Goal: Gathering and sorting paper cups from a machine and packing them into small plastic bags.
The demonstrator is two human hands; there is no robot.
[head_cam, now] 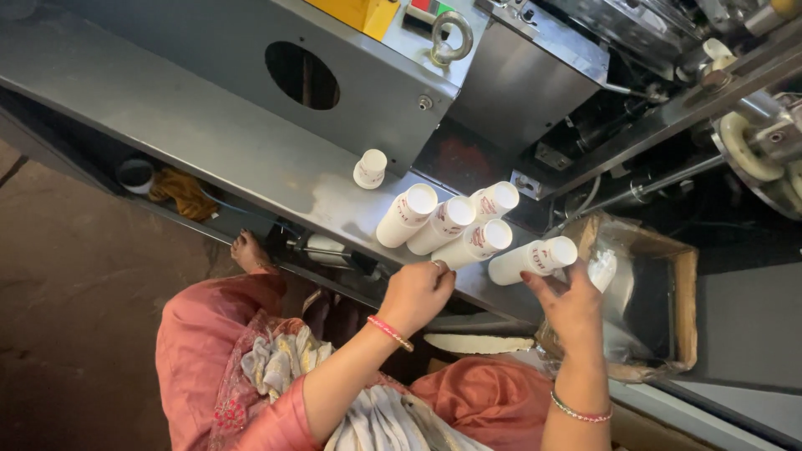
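- Right hand: fingers closed round the near end of one stack of white paper cups, lying on its side at the edge of the steel bench, beside the lined cardboard box.
- Left hand: fingers curled at the near ends of four more cup stacks; whether they grip one I cannot tell.
- Handling judgement: keep each stack level and squeezed lightly, so the nested cups neither slip apart nor crush.
- Single white cup: upright, apart, behind the stacks.
- Markings: red print on cup sides; yellow panel and red-green buttons on the machine above.
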